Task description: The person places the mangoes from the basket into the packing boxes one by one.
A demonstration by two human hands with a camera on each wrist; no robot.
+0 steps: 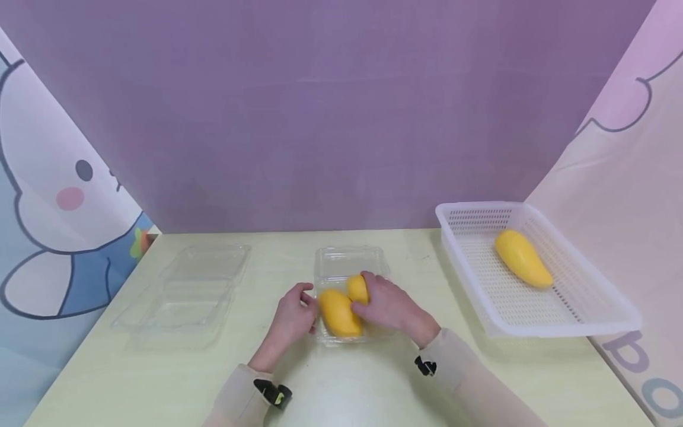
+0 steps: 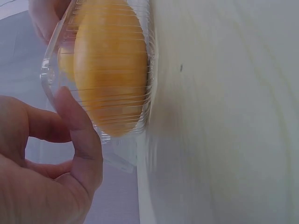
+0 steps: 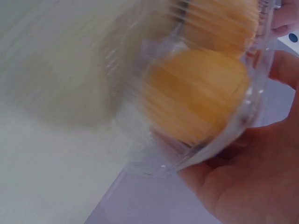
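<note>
A clear plastic clamshell box [image 1: 349,261] stands mid-table with its lid laid back. Two yellow mangoes are in its base: one mango [image 1: 340,314] lies whole in sight on the left, the other mango [image 1: 358,289] is partly covered on the right. My right hand [image 1: 392,303] grips this right mango, thumb on the near side and fingers round the far side; through the ribbed wall the mango [image 3: 196,95] shows between them. At the box's left side, my left hand [image 2: 60,144] pinches the rim beside the left mango [image 2: 112,65].
To the right, a white perforated basket [image 1: 469,296] holds one more mango [image 1: 523,259]. Further clear plastic boxes [image 1: 181,311], lids open, stand at the left of the table. A purple panel [image 1: 341,118] rises along the table's back edge.
</note>
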